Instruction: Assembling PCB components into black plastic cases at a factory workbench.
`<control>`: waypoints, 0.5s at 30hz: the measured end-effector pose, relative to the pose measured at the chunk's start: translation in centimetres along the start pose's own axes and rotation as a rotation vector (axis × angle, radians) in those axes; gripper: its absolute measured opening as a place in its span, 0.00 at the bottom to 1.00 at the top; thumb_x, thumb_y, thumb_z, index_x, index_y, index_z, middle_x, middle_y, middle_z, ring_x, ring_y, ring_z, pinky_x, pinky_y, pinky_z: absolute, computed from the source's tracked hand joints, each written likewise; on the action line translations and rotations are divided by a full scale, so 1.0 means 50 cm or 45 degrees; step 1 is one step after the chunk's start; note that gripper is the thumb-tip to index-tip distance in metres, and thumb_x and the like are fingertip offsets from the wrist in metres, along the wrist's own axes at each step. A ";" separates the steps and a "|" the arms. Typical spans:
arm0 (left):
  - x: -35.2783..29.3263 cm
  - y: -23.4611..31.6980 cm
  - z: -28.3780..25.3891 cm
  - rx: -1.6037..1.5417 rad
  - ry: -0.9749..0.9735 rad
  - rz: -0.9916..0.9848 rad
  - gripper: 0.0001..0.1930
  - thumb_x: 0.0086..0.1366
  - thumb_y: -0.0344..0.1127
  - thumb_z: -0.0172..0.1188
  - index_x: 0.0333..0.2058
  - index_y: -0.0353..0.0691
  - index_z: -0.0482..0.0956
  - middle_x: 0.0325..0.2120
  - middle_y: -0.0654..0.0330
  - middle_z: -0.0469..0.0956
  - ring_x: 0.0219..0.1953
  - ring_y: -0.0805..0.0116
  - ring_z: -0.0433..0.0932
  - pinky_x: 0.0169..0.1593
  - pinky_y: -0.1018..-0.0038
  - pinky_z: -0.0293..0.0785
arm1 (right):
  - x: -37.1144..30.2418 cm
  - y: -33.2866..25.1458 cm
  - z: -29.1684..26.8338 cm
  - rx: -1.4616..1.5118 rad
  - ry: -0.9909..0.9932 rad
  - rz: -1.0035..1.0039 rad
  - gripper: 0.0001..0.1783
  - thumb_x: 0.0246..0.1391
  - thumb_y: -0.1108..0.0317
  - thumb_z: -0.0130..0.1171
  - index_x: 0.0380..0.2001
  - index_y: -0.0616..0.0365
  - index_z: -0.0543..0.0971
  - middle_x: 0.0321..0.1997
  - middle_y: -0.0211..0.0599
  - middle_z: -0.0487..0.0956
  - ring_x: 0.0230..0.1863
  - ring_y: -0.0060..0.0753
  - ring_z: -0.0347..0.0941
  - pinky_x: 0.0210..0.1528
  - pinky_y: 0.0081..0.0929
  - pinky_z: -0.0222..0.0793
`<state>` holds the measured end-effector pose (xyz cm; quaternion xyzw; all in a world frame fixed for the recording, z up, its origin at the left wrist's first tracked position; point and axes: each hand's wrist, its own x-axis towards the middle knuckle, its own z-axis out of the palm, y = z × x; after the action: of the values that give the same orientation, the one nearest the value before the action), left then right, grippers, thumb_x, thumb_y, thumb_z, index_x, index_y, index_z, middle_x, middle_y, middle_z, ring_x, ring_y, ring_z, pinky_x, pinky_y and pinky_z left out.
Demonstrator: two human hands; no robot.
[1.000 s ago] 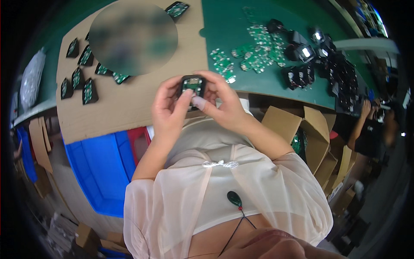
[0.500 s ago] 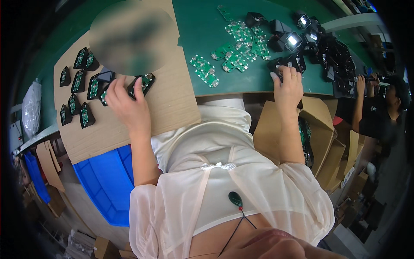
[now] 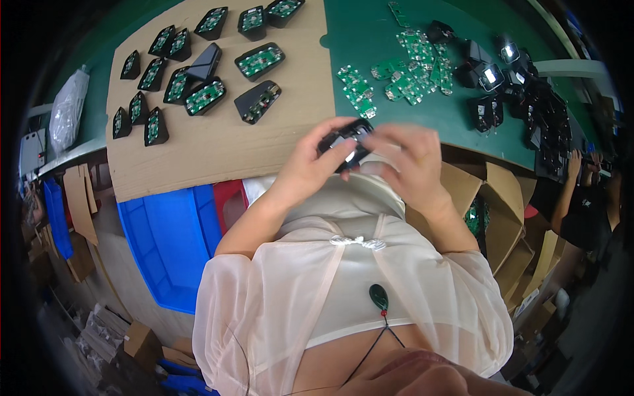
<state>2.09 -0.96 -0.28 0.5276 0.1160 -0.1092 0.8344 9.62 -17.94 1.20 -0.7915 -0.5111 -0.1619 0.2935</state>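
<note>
Small black plastic housing (image 3: pixel 358 131) in left hand (image 3: pixel 314 158), right hand (image 3: pixel 411 162) up against it

Body, L to R:
- Far left: clear plastic-wrapped bundle (image 3: pixel 68 109) at the edge of the green-topped counter (image 3: pixel 360 36).
- Next: flat brown cardboard sheet (image 3: pixel 218 148) on the counter, carrying black wedge-shaped shells with green circuit boards (image 3: pixel 156 129), set out in loose rows. Most show board side; one smooth dark grey-black shell (image 3: pixel 205 61) leans on its neighbours.
- Below the sheet: empty-looking blue plastic bin (image 3: pixel 146 254), red plastic item (image 3: pixel 230 204) just beside it.
- Centre: held housing sits at the counter's near edge, in front of the torso, tilted. Left hand gripping it, thumb across the top face, fingers behind.
- Right hand: fingers bent, at the housing's right side, motion-blurred. Can't tell if it grips anything.
- Beyond the hands: loose bare green circuit boards (image 3: pixel 416 72), piled and overlapping.
- Right: heap of glossy black plastic parts (image 3: pixel 548 122), some with bright reflective faces. Open brown cardboard box (image 3: pixel 507 198) below the counter.
- Far right: co-worker's hand (image 3: pixel 574 164), well apart.
</note>
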 end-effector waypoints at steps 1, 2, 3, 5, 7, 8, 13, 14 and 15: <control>-0.001 -0.003 -0.001 -0.010 0.111 0.044 0.17 0.62 0.31 0.49 0.49 0.34 0.65 0.32 0.59 0.73 0.29 0.73 0.74 0.29 0.80 0.71 | 0.006 0.000 0.002 0.084 0.089 0.194 0.13 0.36 0.69 0.61 0.32 0.51 0.76 0.38 0.29 0.73 0.37 0.33 0.68 0.37 0.28 0.60; -0.005 -0.005 -0.006 -0.014 0.118 0.048 0.17 0.62 0.31 0.49 0.49 0.34 0.65 0.32 0.59 0.73 0.29 0.73 0.74 0.29 0.80 0.71 | 0.005 0.003 0.009 0.088 0.085 0.188 0.13 0.36 0.69 0.61 0.32 0.51 0.76 0.38 0.29 0.73 0.37 0.33 0.68 0.37 0.28 0.60; -0.008 -0.007 -0.011 0.027 0.115 0.033 0.17 0.62 0.30 0.49 0.49 0.34 0.65 0.33 0.59 0.73 0.29 0.74 0.74 0.29 0.80 0.71 | 0.001 0.011 0.017 0.193 0.052 0.243 0.13 0.37 0.71 0.61 0.32 0.53 0.76 0.37 0.31 0.73 0.36 0.35 0.68 0.36 0.29 0.62; -0.011 -0.012 -0.018 0.063 0.117 0.024 0.16 0.62 0.30 0.49 0.49 0.34 0.65 0.34 0.59 0.73 0.29 0.74 0.74 0.29 0.80 0.71 | 0.005 0.012 0.026 0.298 0.014 0.290 0.13 0.37 0.73 0.61 0.32 0.56 0.76 0.36 0.33 0.74 0.36 0.36 0.68 0.35 0.30 0.63; -0.012 -0.025 -0.022 0.200 0.137 0.108 0.15 0.61 0.29 0.50 0.48 0.37 0.67 0.34 0.60 0.74 0.29 0.77 0.73 0.29 0.82 0.71 | 0.015 0.002 0.036 0.521 -0.079 0.117 0.14 0.35 0.78 0.59 0.32 0.57 0.76 0.32 0.36 0.74 0.34 0.39 0.69 0.35 0.31 0.64; -0.011 -0.036 -0.025 0.269 0.149 0.151 0.15 0.61 0.29 0.50 0.47 0.38 0.69 0.34 0.61 0.74 0.29 0.79 0.73 0.29 0.82 0.71 | 0.026 -0.006 0.039 0.520 -0.084 0.112 0.14 0.35 0.78 0.59 0.32 0.57 0.76 0.32 0.36 0.74 0.34 0.39 0.69 0.35 0.31 0.64; -0.026 -0.037 -0.045 0.100 0.282 0.120 0.15 0.61 0.25 0.47 0.48 0.34 0.64 0.35 0.57 0.74 0.31 0.74 0.74 0.33 0.79 0.72 | 0.087 0.048 0.069 0.391 -0.108 0.012 0.20 0.33 0.81 0.53 0.36 0.56 0.75 0.37 0.35 0.74 0.38 0.40 0.68 0.37 0.31 0.65; -0.028 -0.035 -0.046 0.097 0.290 0.121 0.15 0.61 0.25 0.47 0.48 0.34 0.64 0.35 0.57 0.74 0.31 0.74 0.74 0.33 0.79 0.72 | 0.098 0.068 0.079 0.127 -0.059 0.019 0.22 0.33 0.81 0.52 0.38 0.54 0.75 0.40 0.34 0.74 0.40 0.39 0.68 0.38 0.30 0.65; -0.030 -0.033 -0.048 0.100 0.284 0.181 0.15 0.61 0.25 0.47 0.48 0.33 0.64 0.34 0.56 0.74 0.31 0.73 0.74 0.33 0.79 0.72 | 0.108 0.078 0.081 0.137 -0.063 0.010 0.22 0.33 0.81 0.52 0.38 0.54 0.75 0.40 0.34 0.74 0.40 0.39 0.68 0.38 0.30 0.65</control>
<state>0.00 0.61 -2.25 0.5757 0.1659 0.0051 0.8007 15.25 -12.71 -0.11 -0.7802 -0.5231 -0.1136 0.3235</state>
